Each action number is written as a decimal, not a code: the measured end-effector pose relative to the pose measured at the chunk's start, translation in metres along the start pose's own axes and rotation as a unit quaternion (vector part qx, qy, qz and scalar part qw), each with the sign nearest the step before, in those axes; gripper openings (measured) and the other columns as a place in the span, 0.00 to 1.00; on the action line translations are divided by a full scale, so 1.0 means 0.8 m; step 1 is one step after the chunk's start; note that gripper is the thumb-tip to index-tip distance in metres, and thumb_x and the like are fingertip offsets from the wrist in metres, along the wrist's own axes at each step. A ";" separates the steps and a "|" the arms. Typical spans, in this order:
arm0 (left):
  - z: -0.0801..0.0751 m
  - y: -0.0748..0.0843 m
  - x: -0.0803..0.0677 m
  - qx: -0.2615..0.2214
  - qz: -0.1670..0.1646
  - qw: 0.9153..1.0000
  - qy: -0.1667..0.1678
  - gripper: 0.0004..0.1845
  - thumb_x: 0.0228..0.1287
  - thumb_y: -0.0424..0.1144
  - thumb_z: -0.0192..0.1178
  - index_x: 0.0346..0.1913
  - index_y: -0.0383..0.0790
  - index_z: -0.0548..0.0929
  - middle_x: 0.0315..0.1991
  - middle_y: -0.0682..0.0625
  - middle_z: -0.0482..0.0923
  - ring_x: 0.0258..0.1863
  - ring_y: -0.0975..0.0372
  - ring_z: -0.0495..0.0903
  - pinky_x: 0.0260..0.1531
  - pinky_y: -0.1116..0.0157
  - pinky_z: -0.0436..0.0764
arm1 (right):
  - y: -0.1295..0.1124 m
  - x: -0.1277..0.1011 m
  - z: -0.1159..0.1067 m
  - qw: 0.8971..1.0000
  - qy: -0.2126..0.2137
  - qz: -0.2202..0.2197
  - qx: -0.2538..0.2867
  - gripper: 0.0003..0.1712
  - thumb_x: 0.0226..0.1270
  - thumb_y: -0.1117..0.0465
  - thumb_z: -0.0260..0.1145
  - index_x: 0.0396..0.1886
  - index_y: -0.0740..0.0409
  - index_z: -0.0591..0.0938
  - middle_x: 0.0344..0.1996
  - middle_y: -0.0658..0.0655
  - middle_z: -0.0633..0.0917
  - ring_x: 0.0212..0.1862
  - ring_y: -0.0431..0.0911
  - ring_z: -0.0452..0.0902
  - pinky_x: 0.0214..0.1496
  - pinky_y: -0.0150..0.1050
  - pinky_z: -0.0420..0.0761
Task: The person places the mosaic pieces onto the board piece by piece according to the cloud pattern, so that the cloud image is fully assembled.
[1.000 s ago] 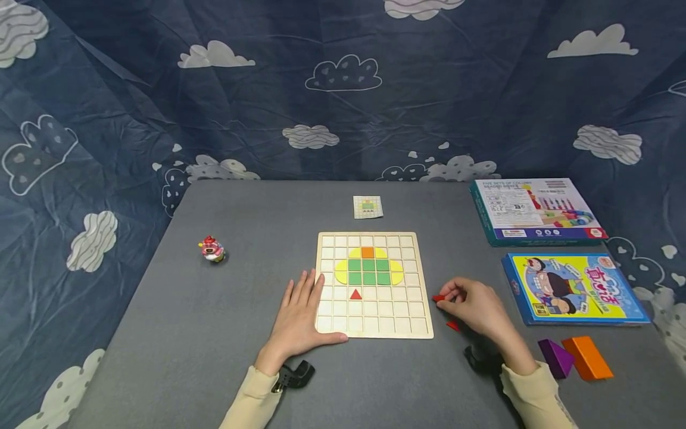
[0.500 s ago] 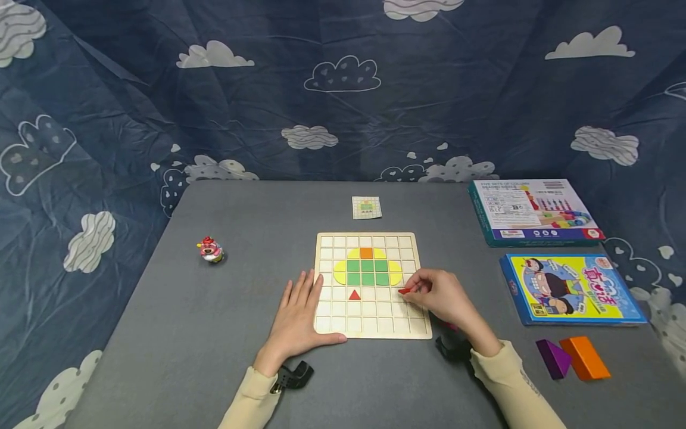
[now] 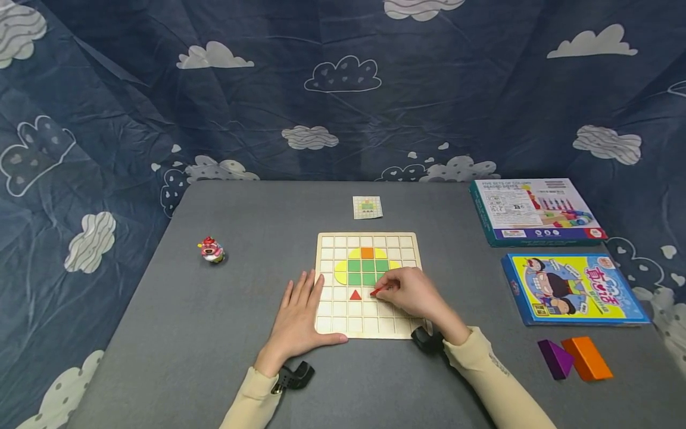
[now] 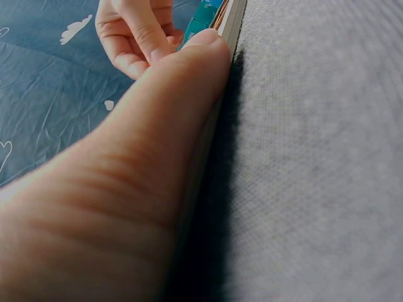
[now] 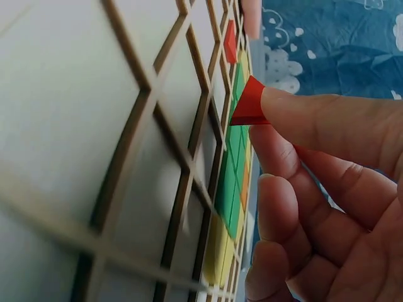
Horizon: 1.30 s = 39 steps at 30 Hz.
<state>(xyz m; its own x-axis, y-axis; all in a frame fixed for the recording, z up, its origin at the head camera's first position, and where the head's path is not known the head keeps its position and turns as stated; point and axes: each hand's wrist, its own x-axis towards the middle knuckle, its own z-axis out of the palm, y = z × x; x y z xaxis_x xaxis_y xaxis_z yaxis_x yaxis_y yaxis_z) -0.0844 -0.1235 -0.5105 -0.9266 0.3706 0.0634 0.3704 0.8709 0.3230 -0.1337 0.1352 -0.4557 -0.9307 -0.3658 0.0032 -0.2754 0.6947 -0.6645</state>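
A wooden grid board (image 3: pixel 370 325) lies mid-table, with green, yellow and orange tiles (image 3: pixel 367 271) filling its upper cells and one red triangle (image 3: pixel 355 295) set below them. My right hand (image 3: pixel 409 295) hovers over the board and pinches a second red triangle (image 3: pixel 375 291) (image 5: pixel 249 104) just right of the placed one (image 5: pixel 230 41). My left hand (image 3: pixel 300 313) lies flat with straight fingers on the board's left edge; the left wrist view shows the thumb (image 4: pixel 157 145) against that edge (image 4: pixel 232 22).
A small pattern card (image 3: pixel 367 207) lies behind the board. A red toy figure (image 3: pixel 211 249) stands at the left. Two game boxes (image 3: pixel 536 211) (image 3: pixel 573 289) sit at the right, with a purple block (image 3: pixel 554 357) and an orange block (image 3: pixel 586 357) near the front edge.
My right hand carried the red triangle leftward from the table beside the board to a spot over the board next to the placed triangle. The left hand stayed still.
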 end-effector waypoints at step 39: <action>0.002 -0.002 0.000 0.000 0.002 1.000 0.000 0.67 0.41 0.82 0.51 0.75 0.39 0.45 0.75 0.42 0.39 0.73 0.54 0.35 0.69 0.54 0.35 | -0.013 0.016 0.012 0.998 -0.021 0.034 -0.043 0.04 0.49 0.59 0.77 0.24 0.46 0.88 0.18 0.38 0.80 0.22 0.36 0.70 0.28 0.37 0.69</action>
<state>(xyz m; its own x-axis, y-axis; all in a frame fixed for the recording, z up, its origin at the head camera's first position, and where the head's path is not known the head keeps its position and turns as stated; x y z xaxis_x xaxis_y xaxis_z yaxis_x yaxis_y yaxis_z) -0.0847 -0.1245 -0.5122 -0.9250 0.3743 0.0648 0.3743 0.8693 0.3228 -0.1401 0.1175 -0.4560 -0.9375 -0.3405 -0.0721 -0.2331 0.7682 -0.5962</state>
